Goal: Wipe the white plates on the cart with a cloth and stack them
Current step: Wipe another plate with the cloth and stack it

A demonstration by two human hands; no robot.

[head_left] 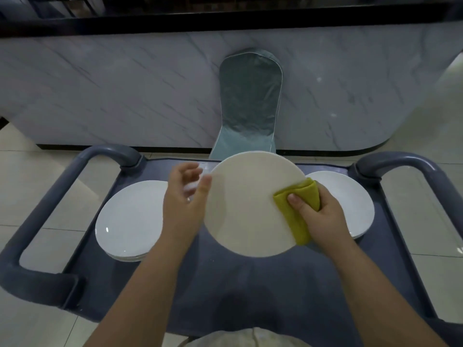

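**Desk:** Report the hands.

**Operator:** On my head view, the left hand holds the raised plate at its left rim. The thumb lies on the near face and the fingers reach round behind the edge. The right hand grips a yellow-green cloth. The cloth is folded over the plate's right rim, and the thumb presses it against the near face. Both hands are closed on what they hold.

**Desk:** Position of the plate?

**Operator:** It is lifted off the cart, tilted with its broad face toward me, and sits between the two stacks. I cannot tell whether I am seeing its top or its underside.

**Desk:** And the other plates?

**Operator:** The left stack rests on the cart's tray, just beside the left wrist, and several rims show along its near edge. The right stack rests on the tray behind the right hand, partly covered by it. Both are white and lie flat. I cannot give a count for either.

**Desk:** Surroundings?

**Operator:** The cart is blue-grey, with a looped handle on the left and another like it on the right. Beyond its far edge stands a chair in a teal cover, its back against a grey marbled counter. Pale floor tiles show on either side of the cart.
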